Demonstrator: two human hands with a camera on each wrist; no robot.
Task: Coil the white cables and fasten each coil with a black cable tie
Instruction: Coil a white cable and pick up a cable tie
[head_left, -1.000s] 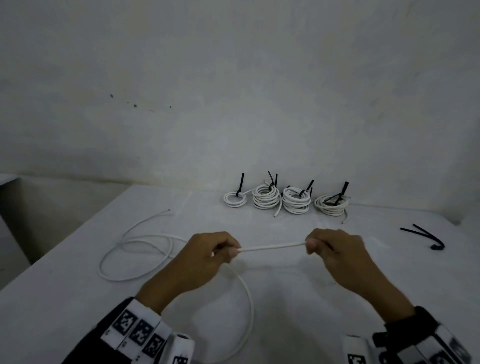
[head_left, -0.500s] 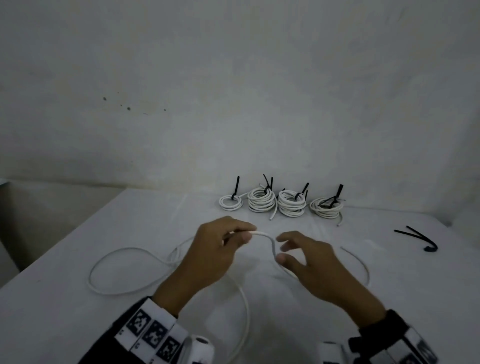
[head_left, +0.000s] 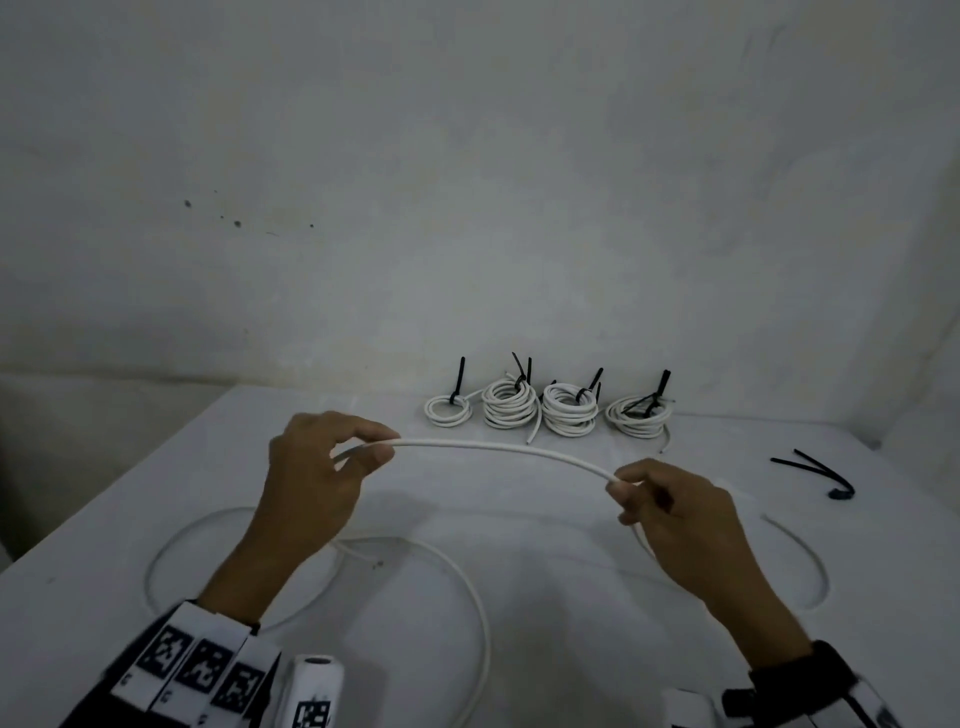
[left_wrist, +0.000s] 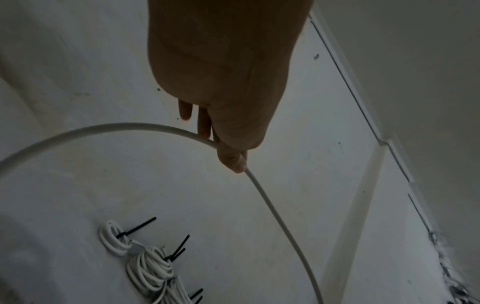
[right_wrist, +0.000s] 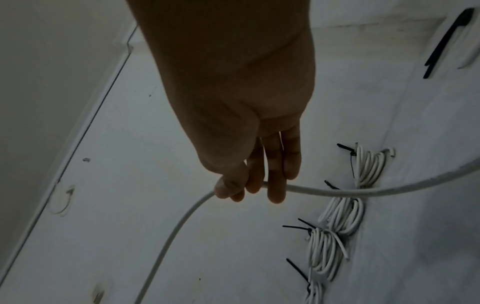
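Head view first: we've got the left hand (head_left: 311, 478) and the right hand (head_left: 670, 509) well apart above the table (head_left: 571, 649), each pinching the same white cable (head_left: 498, 448), which arches between them in a shallow bow. The left pinch sits between thumb and forefinger; the right hand's fingers curl round the cable where it dips away under the palm. Holding it like this, we'd say, measures out one loop's worth of length before it gets folded into a coil.

The slack lies on the table in wide loops below and to either side of the wrists, free to feed through. We judge that's why it's spread loose and not bunched.

Along the back edge by the wall (head_left: 467, 182), four finished coils (head_left: 569, 415) sit in a row, each with a black tie sticking up, parked out of the working space. Off to the right, the spare ties (head_left: 826, 475) wait within the right hand's reach.

From the left wrist view, we see the thumb clamped on the cable, the line running straight out past it. The coil itself isn't started yet.
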